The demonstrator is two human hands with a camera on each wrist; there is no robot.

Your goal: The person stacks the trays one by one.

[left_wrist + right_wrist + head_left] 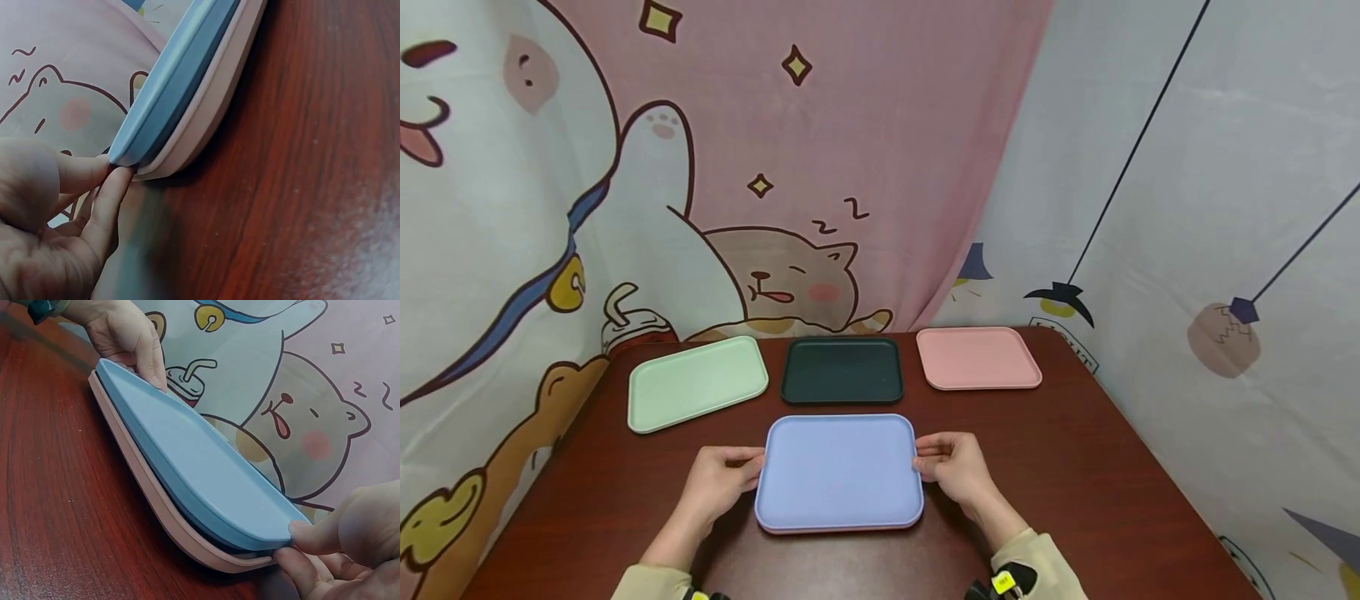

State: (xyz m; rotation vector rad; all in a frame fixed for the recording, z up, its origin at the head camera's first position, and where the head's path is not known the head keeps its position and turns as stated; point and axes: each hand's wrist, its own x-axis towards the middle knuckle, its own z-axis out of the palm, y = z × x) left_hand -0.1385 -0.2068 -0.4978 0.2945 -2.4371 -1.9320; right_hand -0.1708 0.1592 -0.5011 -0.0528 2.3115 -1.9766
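Note:
In the head view a light blue rectangular tray (pixel 838 471) lies in front of the person, over a pink tray (pixel 165 509) whose rim shows beneath it in the wrist views. My left hand (pixel 721 479) pinches the blue tray's left edge between thumb and fingers. At the opposite edge my right hand (pixel 953 467) pinches the same tray, its thumb on the rim and a finger beneath. A narrow dark gap shows between blue and pink near the right hand. The underside of the stack is hidden.
Along the back of the brown table (pixel 1105 492) lie a light green tray (pixel 698 383), a dark green tray (pixel 842 371) and another pink tray (pixel 979 358). Behind them hangs a cartoon-printed curtain (pixel 887 150), with pale cloth (pixel 1225 208) at the right.

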